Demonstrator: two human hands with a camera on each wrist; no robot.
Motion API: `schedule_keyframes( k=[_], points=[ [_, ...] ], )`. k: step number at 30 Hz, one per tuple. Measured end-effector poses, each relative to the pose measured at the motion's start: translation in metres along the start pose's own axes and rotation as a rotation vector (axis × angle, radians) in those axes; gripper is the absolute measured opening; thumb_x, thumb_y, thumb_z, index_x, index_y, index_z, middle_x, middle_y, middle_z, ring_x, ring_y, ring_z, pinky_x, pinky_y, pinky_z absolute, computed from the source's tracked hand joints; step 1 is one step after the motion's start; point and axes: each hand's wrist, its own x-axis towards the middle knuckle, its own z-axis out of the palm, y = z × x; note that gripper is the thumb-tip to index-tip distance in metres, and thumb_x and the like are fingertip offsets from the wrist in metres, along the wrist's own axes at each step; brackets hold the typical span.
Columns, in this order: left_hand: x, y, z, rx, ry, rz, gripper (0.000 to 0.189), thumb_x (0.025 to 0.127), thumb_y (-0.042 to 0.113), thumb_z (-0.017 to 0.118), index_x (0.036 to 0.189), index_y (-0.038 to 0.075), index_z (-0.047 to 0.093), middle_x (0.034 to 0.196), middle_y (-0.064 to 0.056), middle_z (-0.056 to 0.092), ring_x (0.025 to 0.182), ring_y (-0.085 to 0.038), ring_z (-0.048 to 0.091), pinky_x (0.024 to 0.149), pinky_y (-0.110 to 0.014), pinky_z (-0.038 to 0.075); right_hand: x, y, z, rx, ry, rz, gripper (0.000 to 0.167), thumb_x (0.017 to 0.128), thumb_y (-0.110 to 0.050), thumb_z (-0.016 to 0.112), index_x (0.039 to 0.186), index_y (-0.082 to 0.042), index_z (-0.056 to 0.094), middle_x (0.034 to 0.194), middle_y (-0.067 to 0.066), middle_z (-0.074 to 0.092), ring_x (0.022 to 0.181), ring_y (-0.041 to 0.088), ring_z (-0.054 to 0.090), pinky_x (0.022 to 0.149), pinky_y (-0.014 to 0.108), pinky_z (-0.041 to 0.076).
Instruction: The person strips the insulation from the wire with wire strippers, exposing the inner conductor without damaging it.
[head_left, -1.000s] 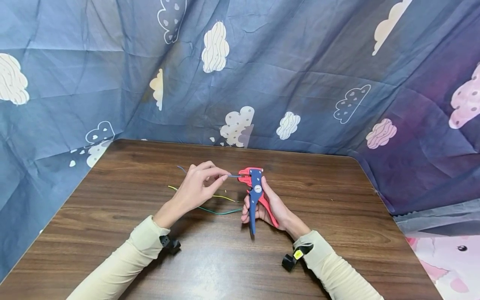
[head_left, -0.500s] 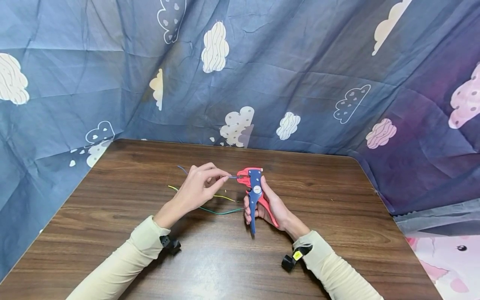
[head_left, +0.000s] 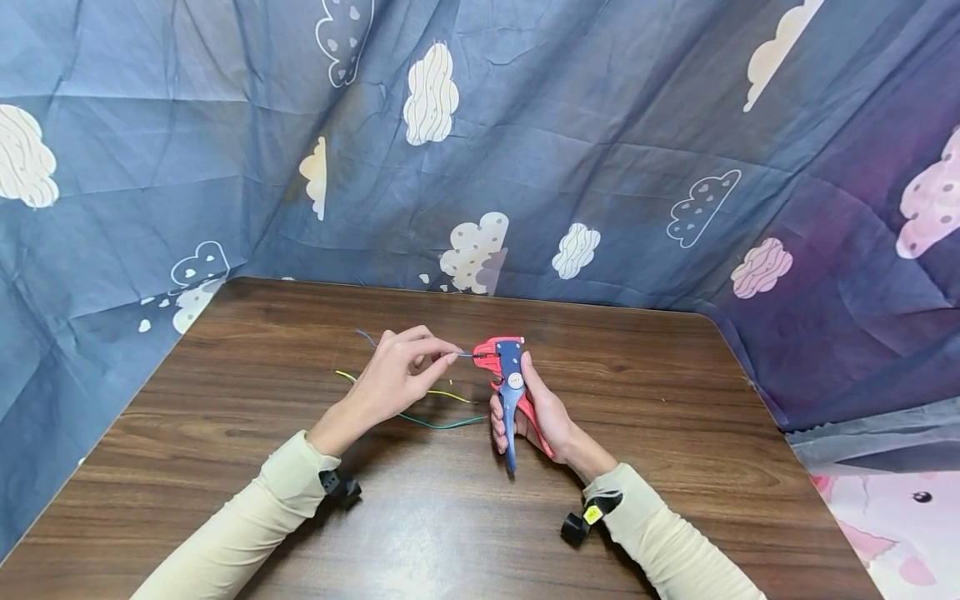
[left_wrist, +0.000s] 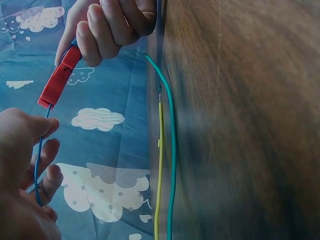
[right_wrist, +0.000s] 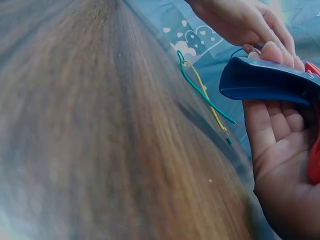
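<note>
My left hand pinches a thin blue wire between thumb and fingertips. One end of that wire runs into the red jaws of a wire stripper, which stand close together on it. The other end sticks out behind the hand, and in the left wrist view the blue wire curves down past the fingers. My right hand grips the stripper by its blue and red handles, head pointing away from me. In the right wrist view the blue handle hides part of the fingers.
On the wooden table, under and beside the left hand, lie a yellow wire and a green wire. Small cut bits lie near their ends. A patterned cloth hangs behind the table.
The stripper's red jaws have come together on the blue wire, and the stripper has shifted slightly, its handles swinging a little. The left hand has hardly moved.
</note>
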Motion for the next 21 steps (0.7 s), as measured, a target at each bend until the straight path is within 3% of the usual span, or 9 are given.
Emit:
schedule_keyframes(
  k=[12, 21],
  points=[
    [-0.0009, -0.0011, 0.0006, -0.002, 0.021, 0.015, 0.013, 0.102, 0.023, 0.078, 0.112, 0.026, 0.086, 0.079, 0.014, 0.06, 0.066, -0.011, 0.045, 0.077, -0.035, 0.028, -0.001, -0.0007, -0.0006, -0.001, -0.015, -0.041, 0.091, 0.107, -0.078, 0.009, 0.094, -0.007, 0.065, 0.079, 0.002, 0.071, 0.066, 0.018, 0.073, 0.071, 0.037, 0.065],
    [-0.0007, 0.0008, 0.0002, 0.002, 0.02, 0.012, 0.014, 0.101, 0.024, 0.079, 0.112, 0.028, 0.085, 0.08, 0.016, 0.059, 0.066, -0.005, 0.043, 0.077, -0.035, 0.028, -0.0013, 0.0001, 0.0002, 0.0, 0.036, 0.004, 0.091, 0.104, -0.082, 0.009, 0.087, -0.01, 0.062, 0.073, 0.001, 0.065, 0.061, 0.017, 0.067, 0.066, 0.036, 0.062]
  ],
)
